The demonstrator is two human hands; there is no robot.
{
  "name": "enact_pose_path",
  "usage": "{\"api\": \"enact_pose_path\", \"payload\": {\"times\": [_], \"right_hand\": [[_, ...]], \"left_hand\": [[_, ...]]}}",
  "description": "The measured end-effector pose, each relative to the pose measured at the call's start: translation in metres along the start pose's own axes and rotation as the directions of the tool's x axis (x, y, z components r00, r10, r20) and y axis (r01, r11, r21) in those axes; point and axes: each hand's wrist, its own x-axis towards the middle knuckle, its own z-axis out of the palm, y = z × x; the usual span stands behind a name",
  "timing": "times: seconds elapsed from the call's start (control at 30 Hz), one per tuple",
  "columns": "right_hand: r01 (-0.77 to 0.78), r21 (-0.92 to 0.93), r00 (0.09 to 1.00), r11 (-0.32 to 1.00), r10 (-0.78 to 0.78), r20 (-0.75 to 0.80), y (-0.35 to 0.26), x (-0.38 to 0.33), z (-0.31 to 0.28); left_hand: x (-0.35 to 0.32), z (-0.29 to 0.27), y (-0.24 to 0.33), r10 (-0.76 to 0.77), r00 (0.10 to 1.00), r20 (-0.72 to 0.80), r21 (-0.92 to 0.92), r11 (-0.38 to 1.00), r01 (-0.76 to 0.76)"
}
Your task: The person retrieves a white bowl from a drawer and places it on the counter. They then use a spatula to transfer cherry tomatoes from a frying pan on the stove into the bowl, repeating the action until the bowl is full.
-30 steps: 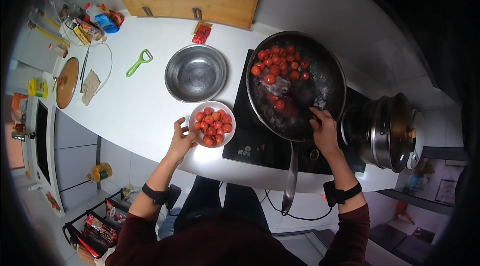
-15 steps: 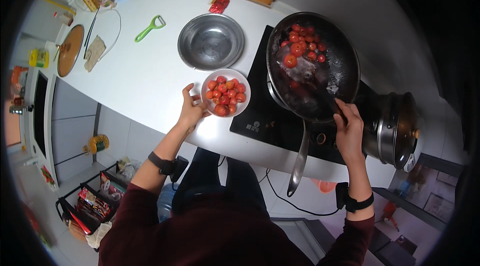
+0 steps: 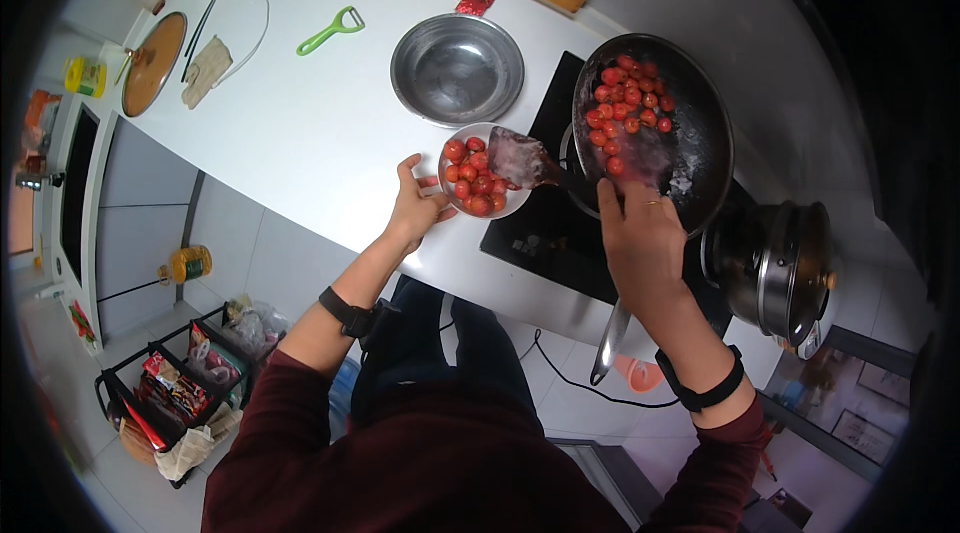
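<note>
My left hand (image 3: 420, 208) is at the near left side of a small white bowl (image 3: 509, 208), its fingers curled against the bowl's side and the thumb sticking out. Small round red fruits (image 3: 470, 176) fill the bowl. In my right hand (image 3: 645, 238) is the dark handle of a spatula (image 3: 517, 159). Its wide blade, coated with whitish residue, lies over the bowl's right side, touching or just above the fruits. More red fruits (image 3: 630, 98) lie in the far left part of a dark frying pan (image 3: 715, 138), which has white crust and steam inside.
The pan's metal handle (image 3: 612, 343) juts toward me from the black cooktop (image 3: 545, 258). A lidded pot (image 3: 775, 268) stands to the right. Beyond the bowl sit a steel basin (image 3: 457, 73), a green peeler (image 3: 330, 31), a red packet (image 3: 477, 0) and a glass lid (image 3: 155, 65).
My right hand has swung the spatula leftward from the pan to over the white bowl. The fruits in the pan are more spread out. My left hand stays at the bowl; the view has shifted.
</note>
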Motion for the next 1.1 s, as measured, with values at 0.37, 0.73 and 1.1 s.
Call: {"api": "enact_pose_path", "payload": {"times": [0.37,0.73,1.1], "right_hand": [[-0.525,0.563,0.851,0.638,0.381,0.362,0.021,-0.043,-0.005],[-0.533,0.744,0.812,0.402,0.491,0.317,0.051,-0.07,0.005],[-0.737,0.208,0.675,0.644,0.678,0.293,0.137,-0.115,0.063]], "left_hand": [[0.004,-0.001,-0.003,-0.013,0.999,-0.03,0.044,0.999,0.014],[0.005,0.001,-0.001,-0.028,0.992,-0.12,0.109,0.993,0.041],[0.008,-0.004,0.009,0.063,0.978,-0.198,0.24,0.971,-0.014]]}}
